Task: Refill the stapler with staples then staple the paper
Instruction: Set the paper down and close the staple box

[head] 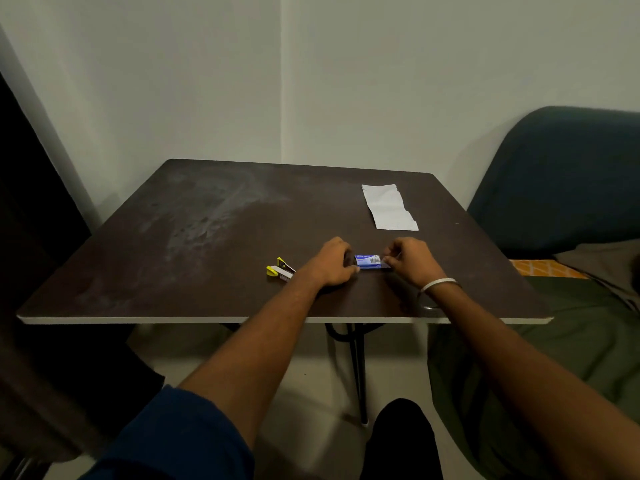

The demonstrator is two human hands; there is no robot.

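A small blue and white staple box (369, 261) lies on the dark table (221, 237), held between both hands. My left hand (331, 263) grips its left end, and my right hand (410, 259) pinches its right end with the fingertips. A small yellow and white stapler (280, 271) lies on the table just left of my left wrist, apart from the hand. A white sheet of paper (388, 206) lies flat toward the table's far right.
The table's near edge (138, 320) is white. A dark blue cushion or seat back (561, 174) and green bedding (571, 341) sit to the right. A wall runs close behind the table. My right wrist wears a metal bangle (439, 285).
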